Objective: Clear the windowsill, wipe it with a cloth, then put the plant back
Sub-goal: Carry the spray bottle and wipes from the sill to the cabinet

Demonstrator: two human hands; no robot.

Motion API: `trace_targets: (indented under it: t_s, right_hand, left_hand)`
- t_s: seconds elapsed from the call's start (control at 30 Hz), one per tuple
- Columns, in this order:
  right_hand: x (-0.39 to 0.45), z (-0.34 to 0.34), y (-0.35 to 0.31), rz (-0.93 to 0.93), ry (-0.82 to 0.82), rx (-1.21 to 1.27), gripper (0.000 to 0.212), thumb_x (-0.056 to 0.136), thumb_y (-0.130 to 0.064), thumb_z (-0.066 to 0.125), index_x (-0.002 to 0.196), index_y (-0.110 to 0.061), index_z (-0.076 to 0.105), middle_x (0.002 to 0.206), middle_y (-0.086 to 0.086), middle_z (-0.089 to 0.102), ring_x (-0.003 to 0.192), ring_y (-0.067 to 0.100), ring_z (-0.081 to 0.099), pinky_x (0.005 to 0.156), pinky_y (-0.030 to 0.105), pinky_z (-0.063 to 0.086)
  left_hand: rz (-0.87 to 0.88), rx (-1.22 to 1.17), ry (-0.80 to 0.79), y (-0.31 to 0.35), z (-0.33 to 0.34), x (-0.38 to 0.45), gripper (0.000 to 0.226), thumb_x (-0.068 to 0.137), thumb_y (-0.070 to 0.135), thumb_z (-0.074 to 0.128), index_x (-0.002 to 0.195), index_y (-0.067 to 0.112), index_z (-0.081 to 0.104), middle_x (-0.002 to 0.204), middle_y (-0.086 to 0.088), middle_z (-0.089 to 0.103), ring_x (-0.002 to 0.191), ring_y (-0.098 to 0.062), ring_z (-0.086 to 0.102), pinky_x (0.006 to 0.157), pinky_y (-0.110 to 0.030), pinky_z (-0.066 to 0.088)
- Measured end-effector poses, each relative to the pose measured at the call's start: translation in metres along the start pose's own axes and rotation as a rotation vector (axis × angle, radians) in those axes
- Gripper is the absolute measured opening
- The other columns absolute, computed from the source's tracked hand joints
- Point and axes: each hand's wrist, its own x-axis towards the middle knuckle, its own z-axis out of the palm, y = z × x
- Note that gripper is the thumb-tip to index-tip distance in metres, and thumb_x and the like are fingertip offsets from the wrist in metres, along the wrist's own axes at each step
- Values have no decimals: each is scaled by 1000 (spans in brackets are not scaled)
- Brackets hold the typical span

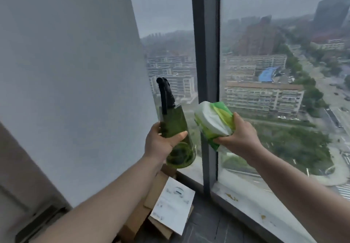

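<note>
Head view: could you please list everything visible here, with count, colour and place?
spray bottle: one, green with black nozzle, held up left of the window post
tissue pack: one, green and white, held up right of the bottle
boxes: a few, brown, stacked low by the wall
sheet: one, white, lying on the boxes
sill: one, pale with yellow specks, lower right
left hand: grip round the bottle
right hand: grip on the pack

Stacked in the corner beneath the pale grey wall [75, 72], brown cardboard boxes [151, 189] under a white printed sheet [173, 206]; beyond the dark window mullion [205, 53], hazy apartment blocks [263, 96].
</note>
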Motion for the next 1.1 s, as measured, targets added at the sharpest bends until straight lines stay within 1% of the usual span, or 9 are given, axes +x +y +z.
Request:
trace_targets:
  t_s: [0.17,0.33,0.5,0.57,0.67,0.73,0.87,1.03,1.1]
  right_hand:
    - [-48,57,-90,-143,-160,-33,83,63,-40,80,133,-21,40,112,10,53,107,32,50,93,46,50]
    - [-114,138,-210,-315,-286,13,88,65,-37,81,138,-16,37,121,15,53,111,33,50,94,49,48]
    - [-224,238,-340,-428,-410,188,78,70,-31,79,135,-19,39,112,11,47,114,34,46,93,46,47]
    - [-274,282,-392,-489,-466,216,79,67,-34,79,135,-21,41,115,12,50,114,34,47,95,48,48]
    - [-348,341,-458,-602,-548,256,82,61,-36,80,133,-24,44,117,13,55,110,36,52,91,51,50]
    - [-393,375,-497,-664,-609,249,84,61,-38,79,135,-24,42,119,11,56,112,35,52,94,51,48]
    - [-475,437,-567,-766,-754,219,93,61,-43,78,141,-23,36,125,10,54,118,34,49,99,50,45]
    - [-566,510,-648,-886,-862,189,82,69,-39,78,137,-20,37,118,8,48,117,33,47,96,49,47]
    - [-600,544,-677,-922,-926,205,77,69,-37,78,133,-20,39,115,8,47,117,32,45,96,49,46]
  left_hand:
    - [-35,-39,171,-2,-119,-45,68,66,38,84,123,22,51,117,2,61,107,-22,61,96,-45,52]
    - [-37,-52,368,-10,-270,-95,72,55,44,87,117,23,58,111,6,65,102,-19,64,92,-45,54]
    - [-36,4,526,-28,-442,-172,54,60,38,87,106,27,60,104,8,68,98,-16,66,89,-42,55]
    - [-40,44,592,-36,-514,-206,59,57,42,87,107,26,61,103,9,68,97,-14,66,88,-39,56]
    - [-60,100,696,-49,-612,-261,55,61,38,87,107,22,63,97,11,68,91,-10,67,77,-28,55]
    - [-95,130,778,-60,-672,-294,56,61,38,86,109,22,62,97,11,67,91,-10,66,77,-28,55]
    - [-191,148,949,-87,-775,-354,66,54,44,87,111,23,61,100,9,66,93,-16,66,86,-41,55]
    - [-242,135,1175,-123,-879,-422,63,58,38,87,112,22,60,101,10,66,91,-13,66,78,-32,53]
    - [-275,133,1247,-140,-919,-446,62,59,37,87,112,22,59,101,10,66,90,-12,66,77,-31,53]
